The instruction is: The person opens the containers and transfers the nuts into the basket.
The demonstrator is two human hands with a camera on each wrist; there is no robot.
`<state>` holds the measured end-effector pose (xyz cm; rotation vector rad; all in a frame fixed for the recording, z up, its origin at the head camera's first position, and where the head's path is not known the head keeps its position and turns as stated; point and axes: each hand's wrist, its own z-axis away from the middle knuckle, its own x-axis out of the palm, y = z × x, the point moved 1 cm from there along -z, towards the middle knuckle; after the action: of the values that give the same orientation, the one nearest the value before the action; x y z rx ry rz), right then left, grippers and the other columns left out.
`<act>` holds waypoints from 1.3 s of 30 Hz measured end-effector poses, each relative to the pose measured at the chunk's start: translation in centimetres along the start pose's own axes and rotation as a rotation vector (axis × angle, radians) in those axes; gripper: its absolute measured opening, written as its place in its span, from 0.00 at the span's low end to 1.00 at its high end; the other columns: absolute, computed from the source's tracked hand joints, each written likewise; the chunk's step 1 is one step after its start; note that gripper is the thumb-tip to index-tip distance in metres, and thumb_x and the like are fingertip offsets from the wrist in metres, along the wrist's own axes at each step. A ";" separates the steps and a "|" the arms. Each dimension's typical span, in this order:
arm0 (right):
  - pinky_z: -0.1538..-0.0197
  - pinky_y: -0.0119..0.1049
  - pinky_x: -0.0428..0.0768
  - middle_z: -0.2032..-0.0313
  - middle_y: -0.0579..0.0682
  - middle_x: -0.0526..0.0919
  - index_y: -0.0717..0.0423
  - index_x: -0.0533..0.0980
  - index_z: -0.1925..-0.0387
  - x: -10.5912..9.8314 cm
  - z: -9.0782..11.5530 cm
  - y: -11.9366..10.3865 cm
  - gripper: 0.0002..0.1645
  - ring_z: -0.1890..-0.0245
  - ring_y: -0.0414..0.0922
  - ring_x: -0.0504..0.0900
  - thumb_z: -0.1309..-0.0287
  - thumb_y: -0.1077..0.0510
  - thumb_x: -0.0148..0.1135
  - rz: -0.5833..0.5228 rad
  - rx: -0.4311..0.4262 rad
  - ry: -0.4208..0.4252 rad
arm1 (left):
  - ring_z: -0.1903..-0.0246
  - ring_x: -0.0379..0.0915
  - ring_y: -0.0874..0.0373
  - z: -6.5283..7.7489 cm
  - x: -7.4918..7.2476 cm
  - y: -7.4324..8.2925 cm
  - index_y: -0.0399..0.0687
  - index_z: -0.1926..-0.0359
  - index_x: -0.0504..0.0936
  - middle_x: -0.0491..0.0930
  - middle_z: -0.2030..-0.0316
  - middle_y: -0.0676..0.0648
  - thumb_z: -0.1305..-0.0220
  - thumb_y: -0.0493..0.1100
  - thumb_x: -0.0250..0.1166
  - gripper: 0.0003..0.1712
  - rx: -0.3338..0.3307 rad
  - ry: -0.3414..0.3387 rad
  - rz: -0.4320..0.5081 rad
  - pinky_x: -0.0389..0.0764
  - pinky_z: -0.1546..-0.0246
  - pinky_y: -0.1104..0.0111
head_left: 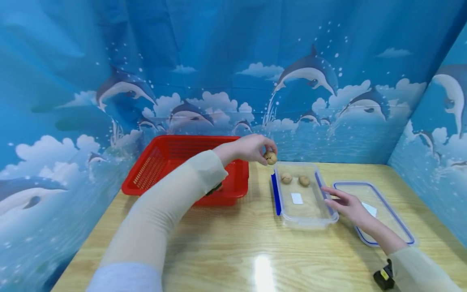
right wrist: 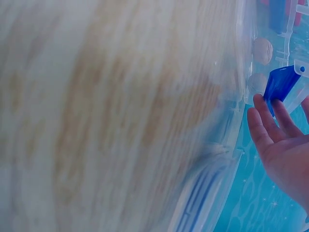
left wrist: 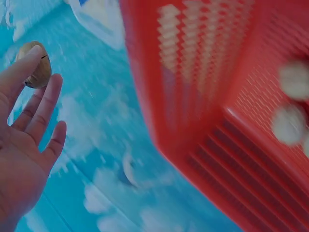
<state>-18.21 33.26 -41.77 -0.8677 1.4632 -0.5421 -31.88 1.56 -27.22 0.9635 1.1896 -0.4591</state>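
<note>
My left hand (head_left: 253,149) pinches a walnut (head_left: 270,158) between thumb and fingers, in the air just behind the back left corner of a clear plastic container (head_left: 310,213). In the left wrist view the same walnut (left wrist: 39,67) shows a dark crack, and the other fingers are spread away from it. Inside the container lie two walnuts, one on the left (head_left: 286,178) and one beside it (head_left: 304,181). My right hand (head_left: 348,207) touches the container's right side with extended fingers. The right wrist view shows those fingertips against a blue latch flap (right wrist: 281,83).
Left of the container stands a red plastic basket (head_left: 186,140), with several blurred round pale things (left wrist: 289,124) inside. A clear lid with a blue seal (head_left: 388,209) lies to the right on the wooden table (head_left: 226,251). A dolphin-print curtain (head_left: 219,52) hangs close behind.
</note>
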 end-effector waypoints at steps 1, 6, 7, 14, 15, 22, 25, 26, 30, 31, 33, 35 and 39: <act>0.51 0.17 0.69 0.35 0.69 0.64 0.67 0.62 0.32 0.0 0.0 0.0 0.31 0.38 0.65 0.65 0.29 0.55 0.54 -0.001 -0.002 0.000 | 0.59 0.75 0.59 0.6 -0.3 -0.6 0.53 0.45 0.79 0.77 0.53 0.51 0.40 0.40 0.71 0.22 -0.021 0.013 0.009 0.77 0.58 0.70; 0.50 0.17 0.68 0.35 0.69 0.64 0.67 0.63 0.32 0.0 0.0 0.0 0.31 0.37 0.65 0.65 0.29 0.56 0.54 -0.016 -0.007 0.007 | 0.56 0.74 0.55 3.4 -1.6 -4.3 0.52 0.45 0.79 0.77 0.54 0.49 0.42 0.39 0.72 0.23 -0.151 0.091 0.098 0.81 0.61 0.69; 0.51 0.17 0.68 0.35 0.69 0.64 0.68 0.63 0.32 0.0 0.0 0.0 0.30 0.37 0.65 0.65 0.29 0.56 0.54 -0.016 -0.011 0.007 | 0.55 0.73 0.54 3.9 -1.8 -4.9 0.52 0.45 0.79 0.77 0.54 0.49 0.42 0.39 0.72 0.24 -0.171 0.104 0.112 0.81 0.61 0.68; 0.50 0.18 0.69 0.36 0.68 0.66 0.68 0.64 0.33 0.2 0.1 -0.1 0.29 0.38 0.64 0.65 0.29 0.57 0.54 -0.015 -0.033 0.017 | 0.53 0.72 0.50 5.9 -1.0 -9.0 0.49 0.45 0.79 0.77 0.53 0.46 0.41 0.37 0.71 0.22 -0.289 0.150 0.179 0.81 0.57 0.63; 0.50 0.18 0.69 0.36 0.68 0.66 0.68 0.64 0.33 0.2 0.1 -0.1 0.29 0.38 0.63 0.65 0.29 0.57 0.54 -0.014 -0.036 0.017 | 0.53 0.72 0.50 6.0 -0.8 -9.5 0.49 0.45 0.79 0.77 0.53 0.46 0.41 0.37 0.71 0.22 -0.306 0.143 0.188 0.81 0.57 0.63; 0.50 0.18 0.68 0.36 0.69 0.65 0.69 0.63 0.33 0.3 0.1 0.0 0.30 0.38 0.65 0.65 0.29 0.57 0.54 -0.022 -0.039 0.013 | 0.51 0.70 0.50 6.1 0.6 -11.1 0.47 0.43 0.79 0.78 0.53 0.47 0.44 0.36 0.73 0.26 -0.372 0.059 0.202 0.81 0.57 0.63; 0.50 0.18 0.68 0.35 0.69 0.65 0.68 0.63 0.33 0.2 0.1 0.1 0.30 0.38 0.65 0.65 0.29 0.56 0.54 -0.025 -0.026 0.014 | 0.50 0.70 0.51 5.6 1.2 -11.0 0.46 0.44 0.80 0.78 0.53 0.48 0.44 0.36 0.73 0.25 -0.376 -0.016 0.193 0.81 0.55 0.63; 0.50 0.18 0.68 0.35 0.69 0.65 0.68 0.63 0.33 0.2 0.1 0.1 0.30 0.38 0.65 0.65 0.29 0.56 0.54 -0.023 -0.024 0.014 | 0.50 0.70 0.51 5.5 1.5 -10.8 0.46 0.45 0.80 0.78 0.53 0.47 0.43 0.36 0.72 0.24 -0.367 -0.047 0.181 0.80 0.54 0.63; 0.50 0.18 0.68 0.35 0.69 0.65 0.68 0.63 0.33 0.1 0.1 0.2 0.30 0.38 0.65 0.66 0.29 0.56 0.54 -0.019 -0.027 0.017 | 0.49 0.69 0.51 5.3 2.2 -10.1 0.45 0.43 0.79 0.77 0.52 0.47 0.43 0.35 0.71 0.25 -0.389 -0.134 0.201 0.79 0.53 0.61; 0.50 0.18 0.68 0.35 0.68 0.65 0.68 0.63 0.33 0.1 0.1 0.2 0.30 0.38 0.65 0.66 0.29 0.56 0.54 -0.019 -0.028 0.018 | 0.49 0.69 0.50 5.3 2.4 -9.9 0.45 0.43 0.78 0.77 0.52 0.47 0.44 0.35 0.72 0.26 -0.407 -0.146 0.216 0.79 0.52 0.60; 0.50 0.18 0.69 0.36 0.68 0.66 0.68 0.64 0.33 0.1 0.1 0.2 0.30 0.38 0.64 0.66 0.29 0.56 0.54 -0.021 -0.031 0.020 | 0.48 0.68 0.50 5.2 2.6 -9.6 0.47 0.44 0.78 0.76 0.52 0.48 0.45 0.35 0.73 0.27 -0.462 -0.164 0.250 0.79 0.53 0.58; 0.50 0.18 0.69 0.36 0.68 0.66 0.68 0.64 0.33 0.2 0.1 0.1 0.29 0.39 0.64 0.66 0.29 0.56 0.54 -0.022 -0.036 0.029 | 0.49 0.68 0.49 5.0 3.0 -9.5 0.49 0.45 0.79 0.77 0.53 0.48 0.48 0.37 0.74 0.27 -0.508 -0.179 0.262 0.79 0.53 0.56; 0.50 0.19 0.70 0.36 0.69 0.66 0.69 0.65 0.34 0.3 0.1 0.2 0.29 0.39 0.65 0.67 0.29 0.57 0.54 -0.018 -0.052 0.039 | 0.52 0.70 0.49 4.6 3.7 -9.6 0.53 0.49 0.79 0.77 0.56 0.48 0.52 0.39 0.78 0.28 -0.600 -0.198 0.280 0.81 0.57 0.55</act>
<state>-18.17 33.16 -42.13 -0.9160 1.5119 -0.5388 -35.15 -6.81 -33.99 0.5339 0.9129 0.0355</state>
